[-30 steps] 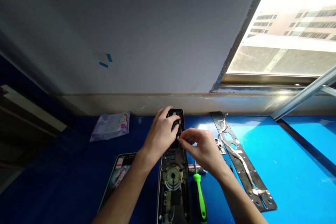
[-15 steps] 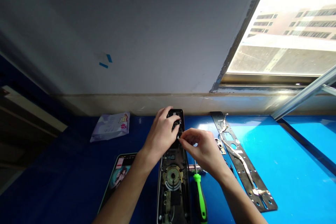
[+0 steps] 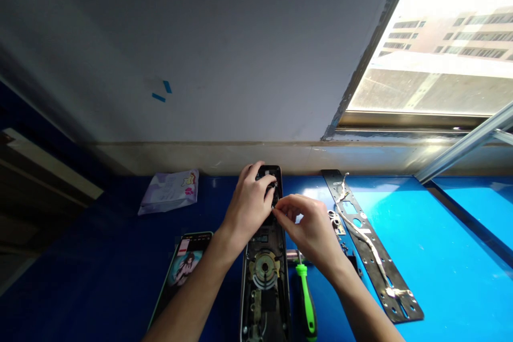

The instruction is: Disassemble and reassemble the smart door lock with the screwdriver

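Glossy blue, the desk (image 3: 452, 272) lies in deep shade at left and bright daylight at right. A long black casing (image 3: 270, 302) stretches away from the near edge, open side up, a round metal disc (image 3: 265, 270) set midway along it. Just beside its right edge lies a screwdriver (image 3: 306, 299) with a green and black handle, its shaft pointing away, near a short shiny cylinder (image 3: 293, 255). Left of the casing rests a phone (image 3: 188, 263) with its screen lit, partly hidden by the left forearm.

At the casing's far half, 2 hands work close together. The left hand (image 3: 251, 195) reaches over it, thumb and forefinger a narrow gap apart; whether it holds anything, I cannot tell. The right hand (image 3: 306, 219) pinches thumb and forefinger together near the casing's right edge; anything between them is too small to make out.

Right of that hand sit a small metal part (image 3: 339, 223) and a long black plate (image 3: 379, 262), a pale cable (image 3: 368, 242) running along it. Far left lies a pale purple packet (image 3: 170, 191). Behind, 2 blue tape strips (image 3: 158, 97) mark the grey wall (image 3: 240, 53); beyond the window (image 3: 425, 88) stands a building (image 3: 476, 32).
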`<state>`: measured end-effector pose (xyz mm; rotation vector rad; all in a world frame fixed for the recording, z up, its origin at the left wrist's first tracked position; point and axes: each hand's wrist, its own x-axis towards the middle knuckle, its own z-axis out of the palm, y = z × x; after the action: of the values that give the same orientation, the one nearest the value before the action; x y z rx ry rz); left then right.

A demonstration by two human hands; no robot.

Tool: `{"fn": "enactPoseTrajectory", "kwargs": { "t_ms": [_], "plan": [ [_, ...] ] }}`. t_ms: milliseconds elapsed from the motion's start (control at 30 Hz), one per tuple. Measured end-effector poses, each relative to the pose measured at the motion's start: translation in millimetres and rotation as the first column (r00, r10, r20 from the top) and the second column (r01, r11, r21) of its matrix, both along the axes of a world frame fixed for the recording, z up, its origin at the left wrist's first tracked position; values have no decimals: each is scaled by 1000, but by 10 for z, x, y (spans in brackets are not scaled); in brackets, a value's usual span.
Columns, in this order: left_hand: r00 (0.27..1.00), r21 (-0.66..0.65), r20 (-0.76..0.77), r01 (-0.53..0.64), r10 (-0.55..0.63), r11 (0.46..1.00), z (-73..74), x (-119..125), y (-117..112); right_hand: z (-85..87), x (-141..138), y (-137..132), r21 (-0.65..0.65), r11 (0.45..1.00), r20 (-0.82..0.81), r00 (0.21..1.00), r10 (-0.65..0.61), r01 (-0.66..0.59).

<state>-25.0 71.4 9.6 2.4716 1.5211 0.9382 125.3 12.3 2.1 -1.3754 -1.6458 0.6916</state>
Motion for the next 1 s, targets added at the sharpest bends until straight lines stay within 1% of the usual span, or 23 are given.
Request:
{"fn": "enactPoseTrajectory", "kwargs": {
  "t_ms": [100, 167, 333, 500, 600, 700, 867, 933, 1000],
  "plan": [
    [1000, 16, 24, -11, 11, 1000, -18, 14, -13, -62, 9, -3, 14, 998, -9, 998, -65, 65],
    [999, 22, 35, -19, 19, 1000, -22, 23, -18, -96, 23, -10, -5, 997, -35, 996, -78, 78],
    [999, 31, 46, -31, 29, 999, -13, 33, -7, -87, 57, -53, -72, 997, -85, 996, -17, 10],
    [999, -17, 48, -3, 3, 1000, 5, 3, -39, -41, 44, -161, -132, 991, -102, 995, 16, -29],
    [996, -25, 85, -7, 10, 1000, -18, -31, -147, -52, 32, -222, -157, 987, -127, 992, 3, -23],
    [988, -39, 149, -25, 30, 999, -88, -57, -313, -109, 19, -243, -193, 981, -179, 984, -23, -13],
    [961, -135, 273, -2, 39, 991, -237, -66, -582, -256, -47, -226, -250, 968, -267, 960, -86, 17],
    [948, -168, 313, -1, 54, 986, -285, -68, -655, -287, -72, -238, -242, 970, -271, 957, -101, 34],
    [935, -201, 348, 3, 69, 979, -328, -80, -707, -282, -73, -280, -235, 971, -265, 959, -97, 33]
  ]
}}
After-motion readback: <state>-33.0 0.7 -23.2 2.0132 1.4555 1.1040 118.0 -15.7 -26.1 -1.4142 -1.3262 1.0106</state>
